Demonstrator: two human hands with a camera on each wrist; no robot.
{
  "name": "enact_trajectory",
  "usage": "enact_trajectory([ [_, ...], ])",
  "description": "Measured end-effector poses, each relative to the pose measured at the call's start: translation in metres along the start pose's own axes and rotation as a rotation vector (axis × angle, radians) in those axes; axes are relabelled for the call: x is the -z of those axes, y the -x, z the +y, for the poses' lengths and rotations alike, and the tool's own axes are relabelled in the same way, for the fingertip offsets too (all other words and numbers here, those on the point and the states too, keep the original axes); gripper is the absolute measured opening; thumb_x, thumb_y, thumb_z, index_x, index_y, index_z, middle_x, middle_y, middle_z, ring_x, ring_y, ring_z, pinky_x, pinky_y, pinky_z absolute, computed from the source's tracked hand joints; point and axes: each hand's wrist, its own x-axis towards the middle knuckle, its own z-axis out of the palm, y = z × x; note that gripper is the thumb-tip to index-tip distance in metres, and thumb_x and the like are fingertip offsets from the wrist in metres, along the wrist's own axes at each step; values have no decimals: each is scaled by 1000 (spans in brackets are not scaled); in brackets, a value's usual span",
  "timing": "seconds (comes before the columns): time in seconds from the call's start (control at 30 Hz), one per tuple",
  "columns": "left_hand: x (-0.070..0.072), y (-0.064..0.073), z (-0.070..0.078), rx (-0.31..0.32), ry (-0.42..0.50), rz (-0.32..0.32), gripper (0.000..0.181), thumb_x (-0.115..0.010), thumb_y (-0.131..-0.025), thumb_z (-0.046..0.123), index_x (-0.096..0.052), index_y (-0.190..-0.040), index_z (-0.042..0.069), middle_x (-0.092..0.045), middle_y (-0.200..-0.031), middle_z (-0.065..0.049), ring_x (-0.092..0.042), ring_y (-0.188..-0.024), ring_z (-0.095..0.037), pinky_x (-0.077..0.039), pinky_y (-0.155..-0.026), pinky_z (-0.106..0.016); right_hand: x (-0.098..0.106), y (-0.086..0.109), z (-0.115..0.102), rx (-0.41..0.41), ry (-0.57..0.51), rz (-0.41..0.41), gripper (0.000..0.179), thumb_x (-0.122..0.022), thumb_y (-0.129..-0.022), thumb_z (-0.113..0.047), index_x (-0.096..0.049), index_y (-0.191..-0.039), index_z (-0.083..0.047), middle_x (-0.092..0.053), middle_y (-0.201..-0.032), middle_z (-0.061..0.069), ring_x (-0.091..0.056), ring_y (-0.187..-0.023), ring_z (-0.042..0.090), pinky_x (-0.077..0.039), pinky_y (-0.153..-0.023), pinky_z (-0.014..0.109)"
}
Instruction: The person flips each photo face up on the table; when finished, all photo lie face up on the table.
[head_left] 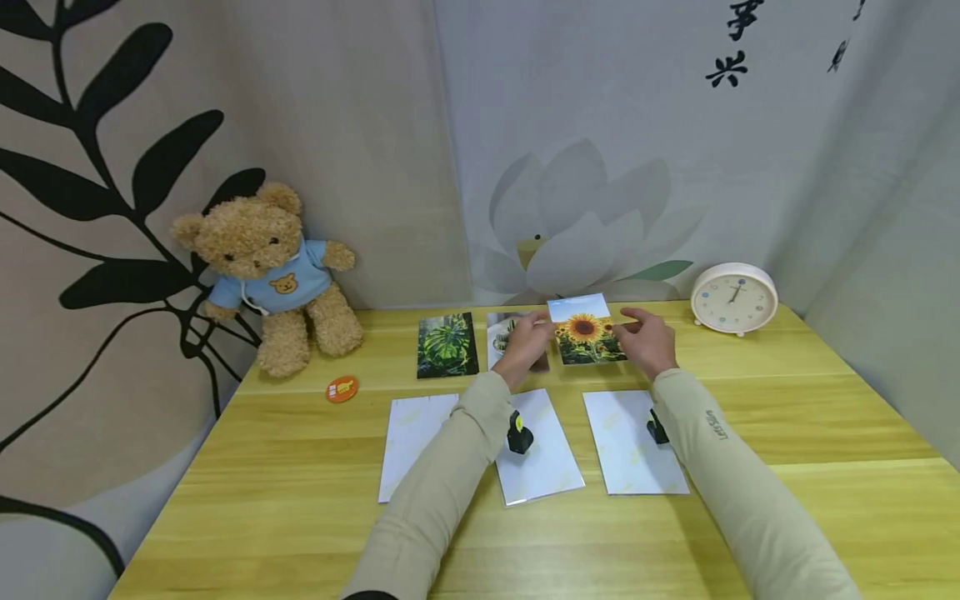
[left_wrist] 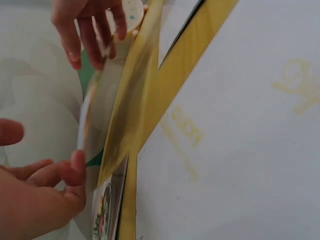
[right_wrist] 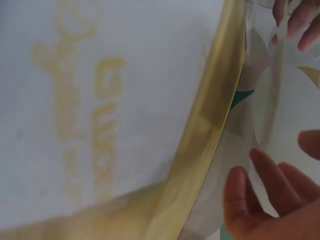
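Note:
Both hands hold a sunflower photo card (head_left: 585,329) by its opposite side edges, tilted up at the back of the table. My left hand (head_left: 525,342) has its fingertips at the left edge, my right hand (head_left: 648,340) at the right edge. In the left wrist view, the card (left_wrist: 88,112) appears nearly edge-on between the hands, raised off the tabletop. Beside it, a card with a greyish picture (head_left: 498,333) lies partly hidden behind my left hand. Further left is a green leaf photo card (head_left: 447,345).
In front lie three white-backed cards: left (head_left: 412,433), middle (head_left: 543,458) and right (head_left: 633,458), with pale yellow printing. A teddy bear (head_left: 281,279) sits at the back left, near a round orange badge (head_left: 342,389). A white clock (head_left: 734,298) stands at the back right.

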Motion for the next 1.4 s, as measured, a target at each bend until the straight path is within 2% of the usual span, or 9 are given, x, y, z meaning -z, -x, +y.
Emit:
enact_trajectory([
  [0.27, -2, -4, 5, 103, 48, -100, 63, -32, -108, 50, -20, -162, 21, -45, -149, -15, -48, -93, -23, -37, -88, -37, -1, -2, 7, 8, 147, -164, 56, -49, -105, -26, -38, -154, -2, -57, -140, 30, -59, -123, 44, -53, -99, 53],
  [0.37, -3, -5, 5, 85, 41, -125, 63, -31, -108, 49, -21, -162, 18, -55, -102, -16, -38, -72, -22, -34, -88, -37, 0, -2, 9, 7, 156, -214, 58, -47, -105, -27, -34, -155, -1, -53, -143, 31, -56, -127, 46, -51, -102, 55],
  [0.5, -6, -7, 5, 72, 31, -123, 51, -32, -108, 48, -53, -134, 10, -30, -63, -5, -26, -61, -21, -33, -88, -37, 0, -3, 12, 3, 158, -255, 61, -46, -106, -30, -30, -157, -1, -49, -147, 31, -53, -130, 46, -49, -104, 56],
  [0.73, -9, -12, 7, 89, -27, -110, 61, -31, -108, 51, -29, -160, 20, -26, -57, 3, -23, -55, -17, -39, -89, -36, -1, -4, 11, -10, 167, -283, 63, -45, -106, -33, -26, -158, -2, -45, -150, 31, -49, -135, 47, -47, -107, 57],
  [1.0, -9, -17, 6, 90, -96, -118, 60, -29, -109, 48, -24, -161, 20, -24, -54, 3, -20, -50, -16, -42, -105, -40, -5, -5, 5, -27, 184, -281, 64, -45, -106, -33, -25, -159, -3, -45, -150, 32, -45, -138, 47, -42, -111, 60],
  [1.1, -8, -14, 6, 52, -148, -135, 57, -27, -110, 45, -25, -161, 20, -56, -70, -1, -43, -63, -18, -39, -112, -43, -6, -5, 5, -41, 187, -284, 66, -45, -105, -35, -24, -159, -4, -44, -151, 32, -42, -140, 48, -40, -113, 60],
  [1.17, -5, -9, 7, 32, -178, -155, 56, -26, -110, 43, -26, -161, 19, -67, -118, -8, -60, -97, -23, -37, -117, -44, -5, -5, 5, -46, 184, -292, 67, -45, -105, -35, -22, -160, -4, -42, -152, 32, -39, -141, 49, -38, -114, 61],
  [1.27, 1, -2, 10, 29, -199, -184, 56, -26, -110, 43, -24, -161, 19, -26, -168, -5, -40, -146, -30, -34, -121, -47, -1, -3, 6, -47, 179, -299, 67, -44, -106, -36, -20, -160, -4, -40, -153, 32, -40, -141, 50, -39, -114, 61],
  [1.4, 17, 6, 19, 58, -177, -195, 59, -28, -110, 45, -21, -162, 18, -28, -166, -14, -39, -147, -36, -37, -119, -48, 6, -1, 7, -42, 168, -297, 69, -44, -106, -36, -17, -161, -3, -38, -154, 32, -46, -137, 47, -40, -113, 60],
])
